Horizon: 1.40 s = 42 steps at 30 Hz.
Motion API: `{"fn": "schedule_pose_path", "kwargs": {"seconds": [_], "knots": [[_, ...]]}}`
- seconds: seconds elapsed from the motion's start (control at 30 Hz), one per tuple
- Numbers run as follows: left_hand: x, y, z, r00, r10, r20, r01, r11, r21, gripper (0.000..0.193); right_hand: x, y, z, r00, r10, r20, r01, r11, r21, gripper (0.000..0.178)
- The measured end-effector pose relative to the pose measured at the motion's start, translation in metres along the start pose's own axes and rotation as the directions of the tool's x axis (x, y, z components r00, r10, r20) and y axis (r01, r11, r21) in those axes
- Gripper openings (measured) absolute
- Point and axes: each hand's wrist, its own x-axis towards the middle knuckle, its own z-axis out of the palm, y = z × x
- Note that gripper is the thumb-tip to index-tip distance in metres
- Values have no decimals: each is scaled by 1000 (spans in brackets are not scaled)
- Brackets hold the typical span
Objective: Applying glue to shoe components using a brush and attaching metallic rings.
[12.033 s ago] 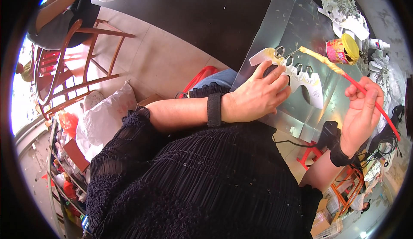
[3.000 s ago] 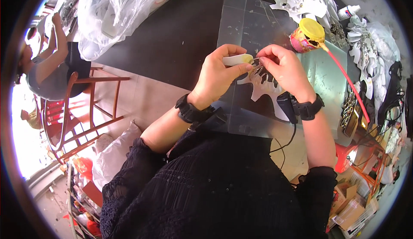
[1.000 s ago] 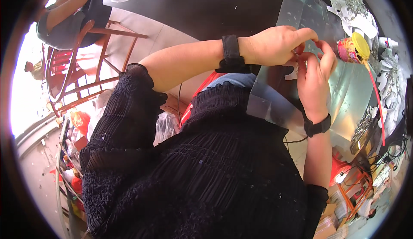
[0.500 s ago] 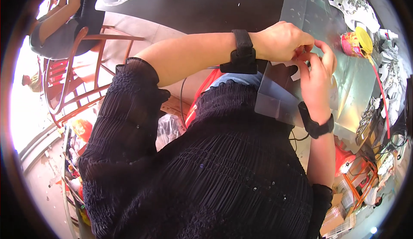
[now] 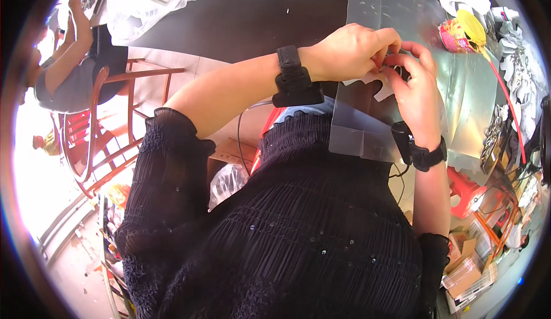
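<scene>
The left hand [image 5: 347, 52] and right hand [image 5: 418, 89] meet with bent fingers, their fingertips almost touching. They cover whatever lies between them, so I can't tell whether either grips anything. A white cut-out piece [image 5: 383, 94] shows just below the fingertips, partly hidden, above a clear plastic sheet [image 5: 363, 125] on the dark counter [image 5: 247, 18]. To the right, a red stick [image 5: 508, 102] slants down from a tub [image 5: 453, 37] with a yellow lid [image 5: 472, 25].

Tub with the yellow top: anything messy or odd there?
Slightly messy: a red stick slants out from the rim of the tub, its end there looks coated yellow, and the tub's side seems smeared yellow too.
</scene>
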Motion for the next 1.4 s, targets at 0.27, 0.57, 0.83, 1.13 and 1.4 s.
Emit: {"fn": "schedule_pose_path", "kwargs": {"seconds": [0.27, 0.57, 0.83, 1.13, 1.4], "knots": [[1, -3, 2, 999, 24, -38, -23, 999, 25, 39, 1, 4, 12, 978, -197, -67, 178, 960, -215, 11], [0, -1, 0, 1000, -2, -26, 3, 1000, 21, 39, 2, -4, 6, 956, -274, -102, 247, 943, -222, 19], [0, -5, 2, 1000, 10, -27, -9, 1000, 19, 40, 7, -4, 2, 965, -256, -61, 240, 950, -198, 16], [3, -10, 6, 990, 131, -47, -128, 990, 61, 20, -9, -12, 17, 905, -390, -172, 312, 881, -357, 12], [0, -9, 5, 984, 174, -25, -171, 982, 76, 11, -19, -13, 21, 928, -307, -212, 216, 905, -366, 10]]}}
